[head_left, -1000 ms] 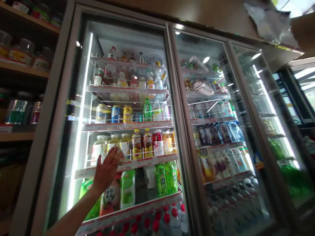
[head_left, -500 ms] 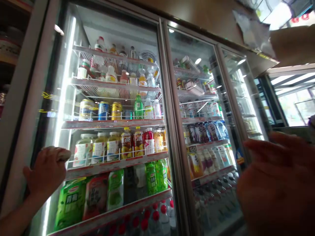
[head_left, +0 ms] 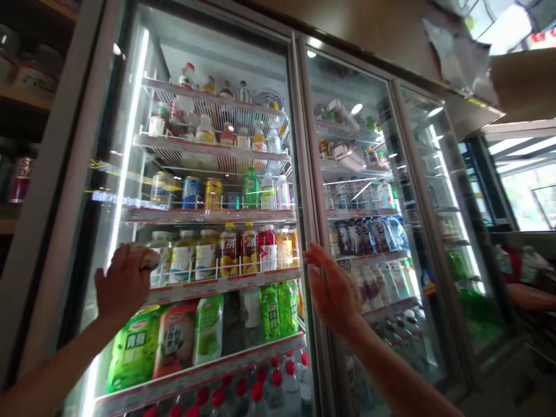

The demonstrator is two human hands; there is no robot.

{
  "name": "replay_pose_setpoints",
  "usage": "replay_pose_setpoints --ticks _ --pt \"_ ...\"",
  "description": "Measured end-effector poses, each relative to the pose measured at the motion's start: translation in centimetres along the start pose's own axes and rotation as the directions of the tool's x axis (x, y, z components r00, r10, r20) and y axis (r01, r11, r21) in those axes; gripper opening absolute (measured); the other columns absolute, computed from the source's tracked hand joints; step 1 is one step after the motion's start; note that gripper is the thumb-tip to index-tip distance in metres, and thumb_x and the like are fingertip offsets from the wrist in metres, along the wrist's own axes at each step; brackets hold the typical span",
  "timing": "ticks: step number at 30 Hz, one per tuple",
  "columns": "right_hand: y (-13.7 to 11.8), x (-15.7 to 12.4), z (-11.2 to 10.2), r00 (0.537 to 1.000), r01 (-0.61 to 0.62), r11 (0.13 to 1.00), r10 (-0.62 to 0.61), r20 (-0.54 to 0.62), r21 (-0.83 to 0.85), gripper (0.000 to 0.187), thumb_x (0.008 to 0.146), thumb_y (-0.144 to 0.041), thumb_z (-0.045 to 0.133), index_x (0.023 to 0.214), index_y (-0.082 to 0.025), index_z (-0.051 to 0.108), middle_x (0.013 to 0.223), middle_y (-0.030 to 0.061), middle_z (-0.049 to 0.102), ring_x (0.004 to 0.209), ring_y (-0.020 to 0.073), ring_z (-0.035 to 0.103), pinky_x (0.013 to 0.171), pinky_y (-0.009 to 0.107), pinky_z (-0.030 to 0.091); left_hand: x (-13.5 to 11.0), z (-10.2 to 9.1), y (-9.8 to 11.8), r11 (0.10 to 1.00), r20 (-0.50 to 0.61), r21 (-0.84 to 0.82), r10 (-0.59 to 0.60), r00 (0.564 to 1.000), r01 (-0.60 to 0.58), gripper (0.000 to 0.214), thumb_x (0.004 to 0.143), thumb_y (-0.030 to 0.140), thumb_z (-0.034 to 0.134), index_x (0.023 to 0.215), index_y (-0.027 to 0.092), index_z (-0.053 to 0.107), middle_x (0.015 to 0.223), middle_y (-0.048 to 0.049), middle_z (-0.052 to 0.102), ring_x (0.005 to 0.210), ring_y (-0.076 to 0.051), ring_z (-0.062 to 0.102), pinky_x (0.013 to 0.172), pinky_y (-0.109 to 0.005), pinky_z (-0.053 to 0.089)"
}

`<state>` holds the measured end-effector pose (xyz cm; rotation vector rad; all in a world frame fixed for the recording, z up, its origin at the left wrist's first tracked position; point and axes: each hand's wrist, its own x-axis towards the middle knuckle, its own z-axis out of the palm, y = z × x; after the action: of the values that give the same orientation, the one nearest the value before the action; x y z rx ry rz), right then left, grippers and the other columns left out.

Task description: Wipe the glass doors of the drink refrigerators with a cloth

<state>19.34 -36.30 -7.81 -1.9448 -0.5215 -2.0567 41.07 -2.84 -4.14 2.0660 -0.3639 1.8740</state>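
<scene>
My left hand (head_left: 124, 284) is pressed against the glass of the left fridge door (head_left: 208, 75), level with the shelf of yellow and red drink bottles (head_left: 243, 249). Its fingers are curled round a small pale wad (head_left: 150, 259); I cannot tell what the wad is. My right hand (head_left: 330, 286) is raised with fingers stretched out, palm towards the metal post (head_left: 304, 145) between the left and middle doors, at the height of the same shelf.
The fridge has three glass doors, all closed. Green bottles (head_left: 278, 310) and red-capped water bottles (head_left: 273, 385) fill the lower shelves. Wooden shelves with jars (head_left: 26, 75) stand at the left. A person's arm (head_left: 527, 295) shows at the far right.
My left hand slid left across the glass, then back right a little. My right hand came up from the near right and now reaches the post between the doors. The view shifted.
</scene>
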Motion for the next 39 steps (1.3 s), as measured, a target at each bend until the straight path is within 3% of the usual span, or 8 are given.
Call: replay_pose_setpoints --ticks 6,12,16,22,28,32,35,39 --pt "6.4 -2.9 10.1 0.945 -0.074 0.953 0.16 0.284 -0.293 0.049 0.079 -0.015 0.042 0.128 -0.013 0.047 0.135 0.0143 0.046 0.127 0.0254 0.04 0.102 0.046 0.039 0.5 2.8 5.9 0.98 0.002 -0.045 0.196 0.981 -0.195 0.038 0.083 0.019 0.037 0.118 0.012 0.049 0.14 -0.0197 0.036 0.132 -0.032 0.03 0.102 -0.055 0.029" --pt "8.4 -4.6 13.1 0.948 0.022 0.925 0.101 0.303 -0.379 0.061 0.077 -0.012 0.046 0.136 -0.014 0.034 0.147 0.0137 0.025 0.138 0.0278 0.012 0.105 0.052 0.028 0.6 5.7 14.1 0.861 0.038 -0.123 0.501 0.865 -0.493 0.037 0.085 0.018 0.038 0.116 0.029 0.053 0.141 -0.0012 0.039 0.133 -0.02 0.03 0.107 -0.043 0.028" --pt "9.2 -5.1 13.1 0.95 0.087 0.921 0.039 0.31 -0.381 0.063 0.078 -0.012 0.046 0.138 -0.018 0.031 0.148 0.0115 0.023 0.139 0.0258 0.01 0.105 0.051 0.03 4.0 5.2 11.2 0.869 -0.025 -0.122 0.48 0.877 -0.479 0.035 0.086 0.017 0.036 0.115 0.027 0.054 0.139 -0.002 0.042 0.131 -0.02 0.034 0.108 -0.047 0.023" --pt "8.9 -5.0 13.3 0.95 0.059 0.912 0.075 0.305 -0.407 0.065 0.076 -0.01 0.044 0.138 -0.017 0.03 0.148 0.0116 0.023 0.139 0.0259 0.009 0.106 0.052 0.027 10.8 2.8 4.2 0.987 -0.247 -0.158 0.002 0.969 -0.042 0.039 0.087 0.021 0.033 0.122 0.006 0.044 0.141 -0.0153 0.033 0.13 -0.034 0.029 0.101 -0.06 0.022" --pt "8.6 -3.7 12.7 0.931 0.044 0.906 0.116 0.345 -0.422 0.059 0.077 -0.011 0.042 0.136 -0.013 0.035 0.146 0.0124 0.029 0.138 0.0251 0.015 0.108 0.051 0.026 8.3 6.4 16.9 0.906 -0.096 -0.296 0.287 0.953 -0.303 0.031 0.087 0.02 0.036 0.11 0.017 0.056 0.14 -0.0086 0.04 0.134 -0.026 0.026 0.107 -0.05 0.024" --pt "9.4 -3.2 12.2 0.943 0.027 0.919 0.107 0.315 -0.393 0.06 0.078 -0.01 0.04 0.138 -0.009 0.03 0.145 0.0157 0.029 0.138 0.0247 0.013 0.107 0.048 0.028 4.4 8.2 24.0 0.775 -0.056 -0.337 0.55 0.833 -0.535 0.03 0.085 0.016 0.039 0.107 0.017 0.059 0.138 -0.0088 0.043 0.132 -0.027 0.03 0.107 -0.049 0.026" --pt "10.5 -2.8 12.2 0.972 -0.003 0.93 0.089 0.217 -0.368 0.061 0.08 -0.009 0.037 0.14 -0.008 0.023 0.145 0.018 0.026 0.139 0.0241 0.011 0.107 0.048 0.03 4.3 8.3 23.2 0.706 -0.023 -0.298 0.668 0.744 -0.643 0.033 0.083 0.014 0.039 0.108 0.021 0.059 0.136 -0.0054 0.046 0.131 -0.023 0.034 0.108 -0.048 0.023" --pt "11.5 -1.6 12.9 0.995 -0.001 0.955 0.031 0.095 -0.297 0.061 0.084 -0.012 0.034 0.143 -0.011 0.016 0.146 0.0167 0.025 0.139 0.0238 0.01 0.107 0.05 0.029 7.3 6.9 15.2 0.888 -0.086 -0.135 0.431 0.898 -0.439 0.032 0.081 0.017 0.041 0.109 0.021 0.057 0.137 -0.0065 0.045 0.13 -0.022 0.035 0.109 -0.051 0.013"
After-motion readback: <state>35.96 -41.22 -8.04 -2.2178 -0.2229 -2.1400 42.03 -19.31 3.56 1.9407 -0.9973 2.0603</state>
